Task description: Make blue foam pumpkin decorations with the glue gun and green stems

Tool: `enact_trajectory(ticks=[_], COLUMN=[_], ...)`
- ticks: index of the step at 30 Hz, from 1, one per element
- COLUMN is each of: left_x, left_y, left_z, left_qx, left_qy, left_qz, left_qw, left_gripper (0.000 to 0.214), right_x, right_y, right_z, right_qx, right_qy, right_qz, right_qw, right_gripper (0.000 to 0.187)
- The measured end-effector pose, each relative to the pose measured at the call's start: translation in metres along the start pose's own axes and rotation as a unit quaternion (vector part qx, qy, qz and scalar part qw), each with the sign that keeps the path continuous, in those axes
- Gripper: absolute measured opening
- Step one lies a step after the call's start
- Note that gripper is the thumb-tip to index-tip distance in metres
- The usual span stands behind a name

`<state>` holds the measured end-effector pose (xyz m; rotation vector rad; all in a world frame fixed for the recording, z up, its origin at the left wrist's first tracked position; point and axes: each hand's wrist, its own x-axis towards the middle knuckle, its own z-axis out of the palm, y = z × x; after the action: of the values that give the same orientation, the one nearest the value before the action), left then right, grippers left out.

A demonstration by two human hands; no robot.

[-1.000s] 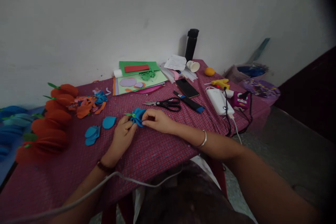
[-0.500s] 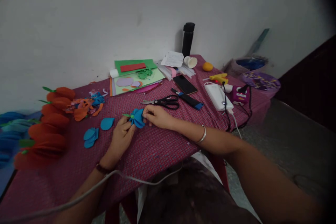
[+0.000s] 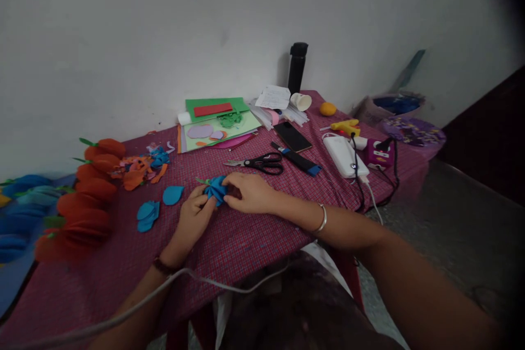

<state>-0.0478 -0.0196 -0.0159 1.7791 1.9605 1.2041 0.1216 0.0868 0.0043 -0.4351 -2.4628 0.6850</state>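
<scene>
A blue foam flower with a green stem piece is between my two hands, just over the checked tablecloth. My left hand is closed on its left side, near the green part. On the right side, the thumb and fingers of my right hand pinch the blue petals. One loose blue petal lies left of my left hand, and a small stack of blue petals sits farther left. Scissors with black handles lie beyond my right hand.
Orange foam pumpkins line the left, beside foam scraps. Foam sheets, a phone, a black-and-blue cutter, a black bottle, a yellow glue gun, a white power bank and a purple socket block stand behind and right.
My right hand has closed in around the petals, with thumb and fingers wider around the flower's right side. The view has shifted slightly. My left hand keeps its hold.
</scene>
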Motion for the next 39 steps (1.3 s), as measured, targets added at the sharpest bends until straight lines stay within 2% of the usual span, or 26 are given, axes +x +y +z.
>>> enact_trajectory(ticks=[5, 8, 12, 19, 23, 27, 32, 39], left_x=[-0.002, -0.004, -0.007, -0.010, -0.011, -0.009, -0.007, -0.007], left_y=[0.003, 0.004, 0.004, 0.003, 0.001, -0.002, -0.005, -0.001], left_z=[0.002, 0.004, 0.007, 0.007, 0.007, 0.010, 0.011, 0.011], left_qx=[0.032, 0.050, 0.083, 0.159, 0.224, 0.235, 0.239, 0.233], left_qy=[-0.016, -0.013, -0.010, -0.025, -0.021, 0.002, 0.015, 0.024], left_qz=[0.013, 0.020, 0.020, 0.065, 0.098, 0.093, 0.107, 0.083], left_qw=[0.999, 0.998, 0.996, 0.985, 0.969, 0.967, 0.965, 0.969], left_gripper=[0.032, 0.031, 0.036, 0.036, 0.024, 0.008, 0.010, 0.003], right_x=[-0.002, -0.004, -0.006, -0.005, -0.003, -0.004, -0.004, -0.004], right_y=[-0.004, -0.009, -0.012, -0.007, -0.003, -0.001, 0.000, 0.008], right_z=[0.002, 0.002, 0.003, 0.008, 0.009, 0.010, 0.011, 0.018], right_qx=[-0.020, -0.031, -0.075, -0.144, -0.150, -0.128, -0.127, -0.127], right_qy=[-0.010, -0.007, -0.017, -0.046, -0.048, -0.039, -0.019, -0.047], right_qz=[0.000, -0.023, -0.056, -0.014, 0.005, -0.003, 0.013, 0.027], right_qw=[1.000, 0.999, 0.995, 0.988, 0.987, 0.991, 0.992, 0.990], right_gripper=[0.028, 0.030, 0.021, 0.014, 0.012, 0.011, 0.012, 0.016])
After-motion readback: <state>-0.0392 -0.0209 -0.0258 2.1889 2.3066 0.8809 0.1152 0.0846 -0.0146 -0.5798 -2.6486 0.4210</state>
